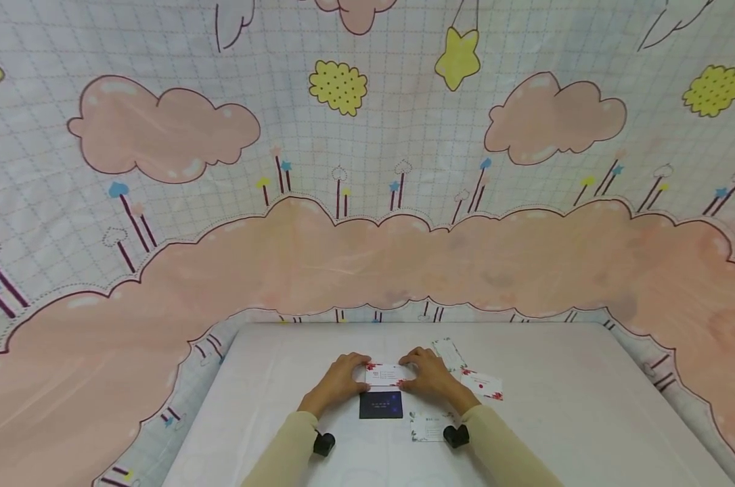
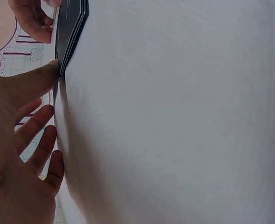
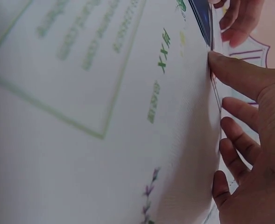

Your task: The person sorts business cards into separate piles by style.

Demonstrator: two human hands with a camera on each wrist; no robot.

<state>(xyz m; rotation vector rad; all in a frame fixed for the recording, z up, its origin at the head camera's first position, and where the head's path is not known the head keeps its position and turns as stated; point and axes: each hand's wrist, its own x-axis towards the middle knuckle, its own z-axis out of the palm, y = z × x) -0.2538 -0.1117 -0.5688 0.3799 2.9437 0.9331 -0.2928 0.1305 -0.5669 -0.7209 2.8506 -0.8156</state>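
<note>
A white business card [image 1: 382, 375] with red floral corners lies between both hands. My left hand [image 1: 337, 382] grips its left end, index finger at the far corner and thumb at the near one. In the same way my right hand [image 1: 430, 374] holds the right end. Just in front of it lies a dark blue card stack [image 1: 381, 406], whose layered edges show in the left wrist view. Both thumbs are right by that stack's far edge in the wrist views. The other fingers of the left hand [image 2: 16, 135] are spread and slightly bent.
Right of the hands lie a white card with leafy corners [image 1: 448, 353] and a red-flowered card [image 1: 482, 384]. A green-printed card [image 1: 427, 427] lies nearer, below the right wrist. All rest on a white table [image 1: 562, 406], backed by a printed cloth [image 1: 404, 264].
</note>
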